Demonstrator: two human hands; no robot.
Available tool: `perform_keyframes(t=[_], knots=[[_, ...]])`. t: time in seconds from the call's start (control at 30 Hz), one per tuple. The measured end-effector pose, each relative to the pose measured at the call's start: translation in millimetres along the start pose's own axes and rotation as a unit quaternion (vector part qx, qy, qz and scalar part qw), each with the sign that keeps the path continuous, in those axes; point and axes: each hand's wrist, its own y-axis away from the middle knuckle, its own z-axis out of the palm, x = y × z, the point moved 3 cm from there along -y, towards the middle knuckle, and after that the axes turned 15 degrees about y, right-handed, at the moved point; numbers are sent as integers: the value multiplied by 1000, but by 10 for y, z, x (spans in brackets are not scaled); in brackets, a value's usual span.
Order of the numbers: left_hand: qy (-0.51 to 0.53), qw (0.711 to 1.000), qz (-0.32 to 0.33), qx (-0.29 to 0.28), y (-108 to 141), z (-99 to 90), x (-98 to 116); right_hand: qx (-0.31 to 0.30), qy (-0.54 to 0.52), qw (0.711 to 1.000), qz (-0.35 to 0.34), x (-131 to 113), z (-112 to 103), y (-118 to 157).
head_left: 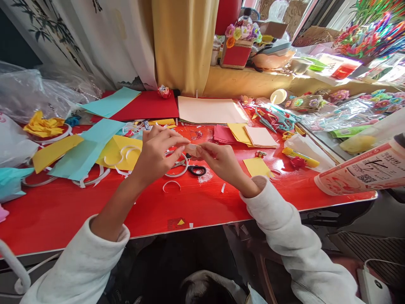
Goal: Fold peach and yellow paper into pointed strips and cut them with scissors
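Observation:
Both hands are raised over the red table, close together near its middle. Between their fingertips is a small pale pink paper piece (192, 149). My left hand (158, 152) pinches its left end between thumb and fingers. On the right end, my right hand (221, 160) has its fingers pressed together. Just below the hands lie scissors with black handles (196, 170), partly covered by a white ring (180, 173) and my left hand. A thin curled paper strip (171, 183) rests nearer the front edge.
Yellow and blue paper sheets (85, 150) lie at the left with white rings. Behind the hands are large pink sheets (211, 110) and small coloured squares (239, 134). A paper cup (363, 169) lies tilted at the right, near a yellow glue tube (300, 157).

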Motion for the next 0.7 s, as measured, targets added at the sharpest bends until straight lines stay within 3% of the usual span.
perform_keyframes(t=[0.2, 0.3, 0.37, 0.47, 0.57, 0.7], knots=[[-35, 998, 45, -13, 34, 47, 78, 111, 140, 982, -58, 51, 8, 30], [80, 996, -36, -16, 21, 76, 97, 147, 170, 969, -101, 98, 7, 45], [204, 970, -134, -19, 13, 106, 90, 159, 195, 959, -134, 104, -4, 59], [353, 904, -239, 4, 15, 148, 85, 163, 230, 943, -176, 75, -29, 82], [436, 857, -272, 43, 19, 167, 75, 163, 258, 931, -201, 42, -47, 101], [476, 829, -288, 59, 28, 176, 49, 162, 269, 928, -202, 55, -34, 103]])
